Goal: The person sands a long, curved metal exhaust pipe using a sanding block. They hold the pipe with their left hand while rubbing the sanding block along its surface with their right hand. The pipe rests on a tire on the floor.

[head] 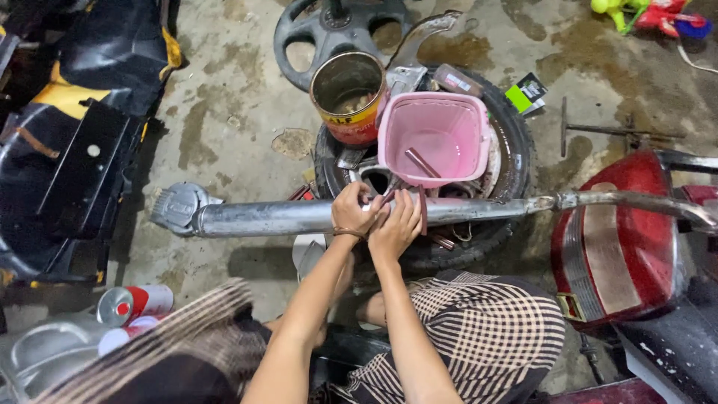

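Observation:
A long grey metal exhaust pipe (pixel 269 218) lies across a black tyre (pixel 516 150) in front of me. My left hand (pixel 353 211) rests on top of the pipe with fingers curled around a small thin tool I cannot make out clearly. My right hand (pixel 396 224) lies flat on the pipe just beside it, fingers touching the left hand. A pink plastic tub (pixel 437 135) sits on the tyre right behind both hands, with a short dark rod inside. A rusty open tin can (pixel 348 96) stands next to the tub.
A black wheel rim (pixel 299 30) lies behind the can. A red motorbike tail section (pixel 613 239) stands at right. Dark bike panels (pixel 67 150) fill the left. A spray can (pixel 134 303) lies at lower left. The concrete floor (pixel 224 112) is stained.

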